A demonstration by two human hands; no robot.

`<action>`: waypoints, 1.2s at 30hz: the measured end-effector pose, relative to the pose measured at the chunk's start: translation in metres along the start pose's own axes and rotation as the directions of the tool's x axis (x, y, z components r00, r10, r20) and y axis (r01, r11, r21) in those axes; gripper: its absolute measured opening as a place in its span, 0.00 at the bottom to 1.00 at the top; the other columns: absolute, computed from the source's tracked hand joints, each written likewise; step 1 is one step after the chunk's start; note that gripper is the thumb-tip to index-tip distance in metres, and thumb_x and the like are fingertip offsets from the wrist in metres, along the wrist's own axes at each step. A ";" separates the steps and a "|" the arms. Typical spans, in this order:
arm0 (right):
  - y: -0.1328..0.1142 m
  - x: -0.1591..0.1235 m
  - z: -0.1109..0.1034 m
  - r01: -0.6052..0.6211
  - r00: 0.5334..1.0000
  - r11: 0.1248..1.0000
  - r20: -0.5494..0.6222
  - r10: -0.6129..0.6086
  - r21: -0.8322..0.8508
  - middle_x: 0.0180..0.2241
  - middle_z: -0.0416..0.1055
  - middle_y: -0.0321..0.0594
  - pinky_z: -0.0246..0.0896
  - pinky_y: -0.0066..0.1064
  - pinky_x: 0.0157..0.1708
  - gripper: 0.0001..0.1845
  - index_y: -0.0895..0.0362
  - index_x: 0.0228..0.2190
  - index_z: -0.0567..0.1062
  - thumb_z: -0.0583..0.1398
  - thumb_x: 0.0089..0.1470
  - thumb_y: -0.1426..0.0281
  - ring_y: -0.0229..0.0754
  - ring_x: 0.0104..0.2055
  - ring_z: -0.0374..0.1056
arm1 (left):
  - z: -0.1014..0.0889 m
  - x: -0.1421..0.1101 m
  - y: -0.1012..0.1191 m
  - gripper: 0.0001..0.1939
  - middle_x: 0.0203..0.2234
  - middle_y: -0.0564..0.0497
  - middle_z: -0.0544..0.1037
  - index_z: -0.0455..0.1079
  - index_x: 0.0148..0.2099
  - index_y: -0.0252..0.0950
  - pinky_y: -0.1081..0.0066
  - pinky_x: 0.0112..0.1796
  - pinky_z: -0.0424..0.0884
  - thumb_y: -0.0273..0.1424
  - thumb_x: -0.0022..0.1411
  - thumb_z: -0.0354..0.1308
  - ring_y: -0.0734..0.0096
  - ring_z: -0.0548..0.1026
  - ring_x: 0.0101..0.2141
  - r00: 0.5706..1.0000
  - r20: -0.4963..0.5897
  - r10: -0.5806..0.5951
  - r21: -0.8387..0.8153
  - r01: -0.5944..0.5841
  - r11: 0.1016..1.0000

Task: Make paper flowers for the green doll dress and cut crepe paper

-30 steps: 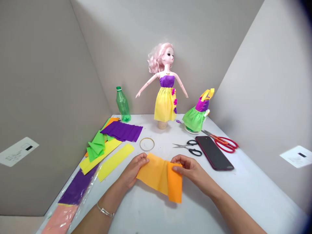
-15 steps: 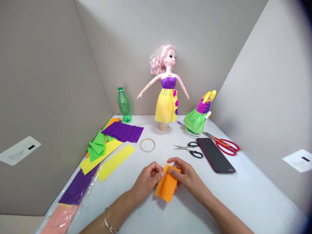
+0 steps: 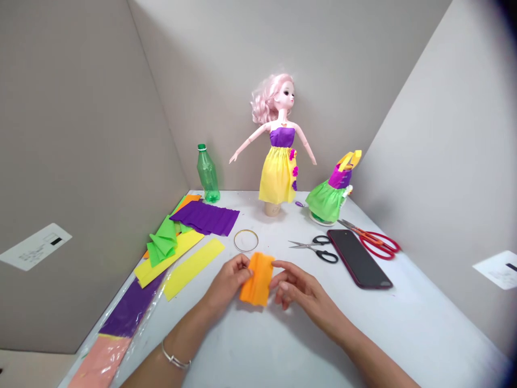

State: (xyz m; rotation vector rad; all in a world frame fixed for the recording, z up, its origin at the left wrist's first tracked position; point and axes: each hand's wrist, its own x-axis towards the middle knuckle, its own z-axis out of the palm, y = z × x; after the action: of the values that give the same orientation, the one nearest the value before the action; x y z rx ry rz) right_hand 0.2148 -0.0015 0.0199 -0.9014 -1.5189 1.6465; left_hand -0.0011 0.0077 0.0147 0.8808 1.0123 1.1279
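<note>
A folded piece of orange crepe paper (image 3: 257,278) is held just above the white table (image 3: 283,345), pinched at its left edge by my left hand (image 3: 226,281). My right hand (image 3: 294,286) hovers just right of the paper, fingers loosely apart and not gripping it. A silver bracelet (image 3: 174,360) sits on my left wrist. A pink-haired doll (image 3: 278,145) in a yellow and purple paper dress stands at the back of the table.
Purple, green, yellow and pink paper sheets (image 3: 177,237) lie along the left. A green bottle (image 3: 207,173), a thin metal ring (image 3: 246,240), black scissors (image 3: 317,248), a phone (image 3: 358,258), red scissors (image 3: 374,240) and a small green paper dress (image 3: 329,196) stand behind. Grey walls enclose the table.
The wide orange sheet was folded into a narrow bundle between both hands. It then shifted slightly left and up in my left hand, and my right hand let go and opened.
</note>
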 end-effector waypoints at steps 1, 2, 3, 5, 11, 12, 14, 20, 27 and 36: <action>0.000 0.000 -0.001 -0.005 1.000 1.000 -0.008 0.004 -0.008 0.40 0.72 0.42 0.66 0.32 0.32 0.23 0.53 0.55 0.65 0.58 0.61 0.59 0.39 0.33 0.69 | -0.007 0.003 0.006 0.09 0.23 0.56 0.73 0.68 0.31 0.34 0.77 0.25 0.64 0.27 0.49 0.66 0.76 0.69 0.24 0.998 -0.058 0.029 -0.029 -0.031 0.999; -0.001 -0.001 -0.001 -0.008 1.000 1.000 -0.014 0.008 -0.013 0.39 0.72 0.42 0.65 0.32 0.32 0.22 0.53 0.54 0.65 0.58 0.61 0.59 0.38 0.32 0.68 | -0.016 0.007 0.013 0.09 0.23 0.57 0.73 0.68 0.32 0.35 0.78 0.25 0.64 0.27 0.50 0.65 0.76 0.70 0.24 0.990 -0.125 0.063 -0.060 -0.071 0.996; -0.001 -0.001 -0.002 -0.010 1.000 1.000 -0.017 0.009 -0.015 0.39 0.72 0.41 0.65 0.31 0.31 0.22 0.53 0.54 0.66 0.58 0.61 0.59 0.38 0.31 0.68 | -0.025 0.011 0.020 0.09 0.25 0.57 0.74 0.67 0.34 0.36 0.78 0.27 0.66 0.29 0.52 0.64 0.76 0.71 0.26 0.974 -0.201 0.105 -0.095 -0.126 0.987; -0.003 -0.003 -0.002 -0.008 1.000 1.000 -0.014 0.007 -0.018 0.38 0.72 0.41 0.65 0.31 0.31 0.21 0.53 0.53 0.66 0.58 0.62 0.59 0.37 0.31 0.67 | -0.043 0.018 0.032 0.08 0.30 0.56 0.76 0.66 0.38 0.38 0.78 0.34 0.70 0.34 0.56 0.60 0.75 0.74 0.32 0.923 -0.340 0.180 -0.157 -0.244 0.957; -0.007 -0.005 -0.002 -0.017 1.000 0.999 0.022 0.018 -0.032 0.36 0.71 0.40 0.63 0.31 0.32 0.19 0.54 0.51 0.68 0.57 0.62 0.59 0.37 0.30 0.66 | -0.064 0.022 0.042 0.24 0.48 0.38 0.76 0.69 0.46 0.33 0.61 0.50 0.71 0.48 0.65 0.47 0.59 0.75 0.49 0.968 -0.192 0.162 0.165 -0.131 0.978; -0.007 -0.005 -0.002 -0.021 0.999 0.999 0.026 0.022 -0.034 0.36 0.71 0.40 0.63 0.31 0.32 0.18 0.54 0.50 0.69 0.57 0.62 0.59 0.37 0.29 0.65 | -0.066 0.021 0.040 0.23 0.49 0.39 0.76 0.69 0.47 0.34 0.61 0.51 0.70 0.48 0.64 0.48 0.58 0.75 0.50 0.966 -0.171 0.193 0.399 -0.111 0.910; -0.007 -0.005 -0.002 -0.026 0.999 0.999 0.030 0.027 -0.040 0.35 0.71 0.39 0.62 0.31 0.32 0.18 0.54 0.49 0.69 0.57 0.61 0.59 0.37 0.29 0.65 | -0.072 0.021 0.035 0.20 0.51 0.41 0.75 0.69 0.49 0.36 0.59 0.54 0.66 0.43 0.61 0.53 0.56 0.72 0.52 0.944 -0.171 0.282 0.728 -0.072 0.682; -0.008 -0.006 -0.001 -0.039 0.999 0.998 0.028 0.041 -0.045 0.33 0.70 0.37 0.61 0.30 0.32 0.16 0.54 0.46 0.72 0.59 0.60 0.59 0.36 0.29 0.64 | -0.101 0.019 0.032 0.16 0.39 0.41 0.76 0.71 0.39 0.35 0.54 0.51 0.60 0.30 0.45 0.60 0.45 0.69 0.49 0.906 -0.247 0.344 0.894 0.076 0.442; -0.006 -0.004 -0.001 -0.051 0.998 0.997 0.028 0.053 -0.056 0.32 0.70 0.36 0.61 0.29 0.31 0.16 0.56 0.44 0.73 0.59 0.60 0.59 0.35 0.28 0.64 | -0.069 0.008 0.038 0.02 0.25 0.51 0.73 0.66 0.28 0.37 0.68 0.33 0.63 0.30 0.50 0.56 0.61 0.71 0.31 0.967 -0.135 0.215 0.881 0.018 0.473; -0.011 0.001 -0.002 -0.136 0.988 0.990 -0.077 0.137 0.025 0.36 0.69 0.38 0.61 0.28 0.29 0.24 0.55 0.47 0.70 0.64 0.53 0.55 0.35 0.28 0.66 | 0.006 -0.006 -0.010 0.17 0.33 0.46 0.79 0.71 0.40 0.32 0.67 0.35 0.70 0.41 0.57 0.63 0.60 0.77 0.33 0.957 0.257 -0.133 0.319 0.046 0.946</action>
State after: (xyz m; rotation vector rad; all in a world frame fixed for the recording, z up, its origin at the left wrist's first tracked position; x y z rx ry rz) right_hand 0.2169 0.0011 0.0304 -1.0676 -1.4131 1.6989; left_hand 0.0073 -0.0010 0.0081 1.1953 1.0001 0.7509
